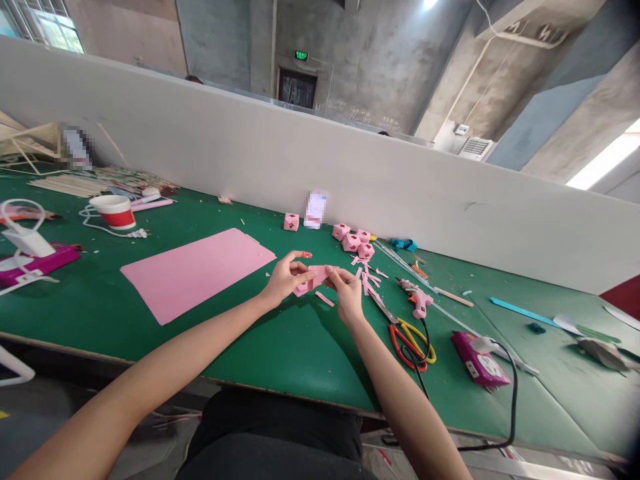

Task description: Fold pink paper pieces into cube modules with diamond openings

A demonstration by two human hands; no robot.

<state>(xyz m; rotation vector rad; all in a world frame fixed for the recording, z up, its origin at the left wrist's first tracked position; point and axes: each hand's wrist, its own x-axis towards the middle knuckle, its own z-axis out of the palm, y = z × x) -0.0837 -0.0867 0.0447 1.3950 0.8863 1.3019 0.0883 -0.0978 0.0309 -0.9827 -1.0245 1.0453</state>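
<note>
Between my two hands is a small folded pink paper piece [318, 276], held above the green table. My left hand [286, 279] pinches its left end, with one finger stretched away from it. The right end is gripped between the thumb and fingers of my right hand [345, 288]. Just below the piece lies a pink paper strip [325, 299]. A large pink sheet [200, 273] rests flat to the left. Several folded pink paper shapes [353, 241] sit together behind my right hand, and a single one [291, 222] stands farther left.
Pink scraps [369, 280], scissors [410, 343] with red and yellow handles and a pink glue gun [419, 300] lie at the right. A purple power strip [480, 360] is beyond them. A cup [114, 212] stands left, and a white partition [225, 140] borders the green table [280, 347].
</note>
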